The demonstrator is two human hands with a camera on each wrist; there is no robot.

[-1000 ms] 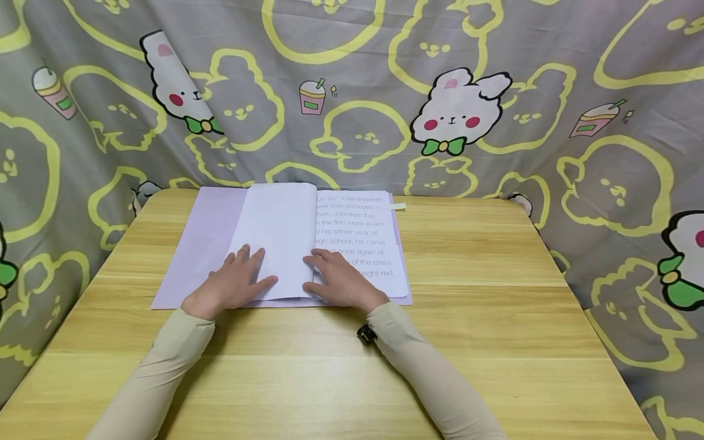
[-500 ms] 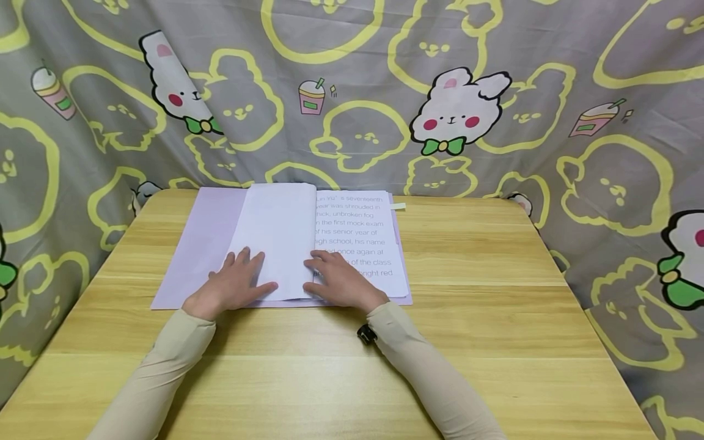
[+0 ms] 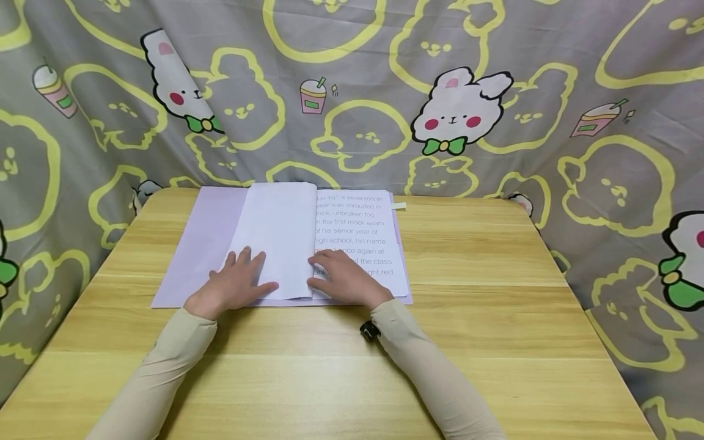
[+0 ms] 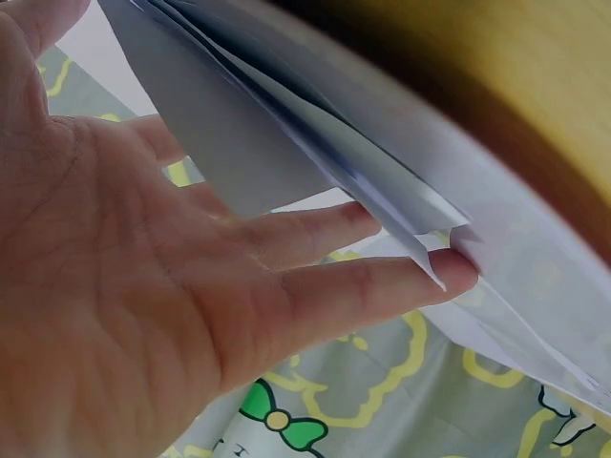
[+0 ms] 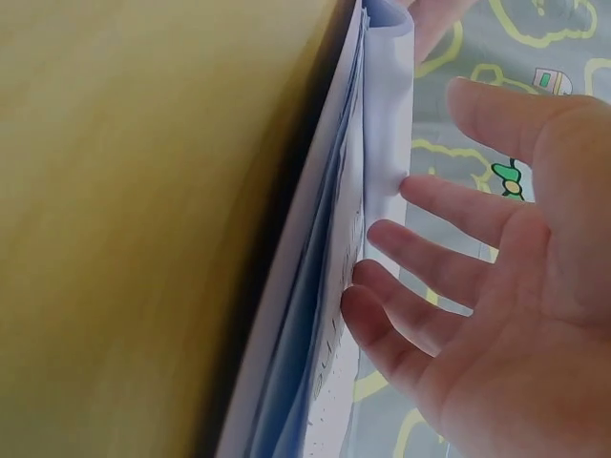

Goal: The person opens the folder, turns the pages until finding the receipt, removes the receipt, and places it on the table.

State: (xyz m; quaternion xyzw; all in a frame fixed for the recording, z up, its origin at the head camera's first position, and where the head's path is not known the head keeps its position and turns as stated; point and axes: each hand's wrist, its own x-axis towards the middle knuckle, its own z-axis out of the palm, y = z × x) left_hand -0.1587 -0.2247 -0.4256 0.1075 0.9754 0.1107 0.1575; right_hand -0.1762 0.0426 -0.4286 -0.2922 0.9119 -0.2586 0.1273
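A booklet with a lilac cover [image 3: 187, 263] lies spread on the table. Its left side shows a blank white page [image 3: 277, 223], narrower than the cover beneath; the right side shows a page of printed text [image 3: 360, 223]. My left hand [image 3: 233, 284] rests with spread fingers on the lower left of the blank page. Beside the fold, my right hand [image 3: 349, 281] touches the lower part of the printed page, covering some words. In the left wrist view, loose sheets [image 4: 315, 153] stand apart at the lower edge. The right wrist view shows fingertips [image 5: 368, 234] touching the paper.
The booklet lies at the far edge of a wood-grain table [image 3: 330, 373], close to a grey curtain [image 3: 357, 79] with cartoon prints. A pale tab [image 3: 398, 206] sticks out from the booklet's upper right. A small black device [image 3: 370, 330] is at the right sleeve.
My right hand has shifted slightly right, away from the fold, uncovering a little more of the blank page's edge. The left hand stays almost in place, and the booklet has not moved.
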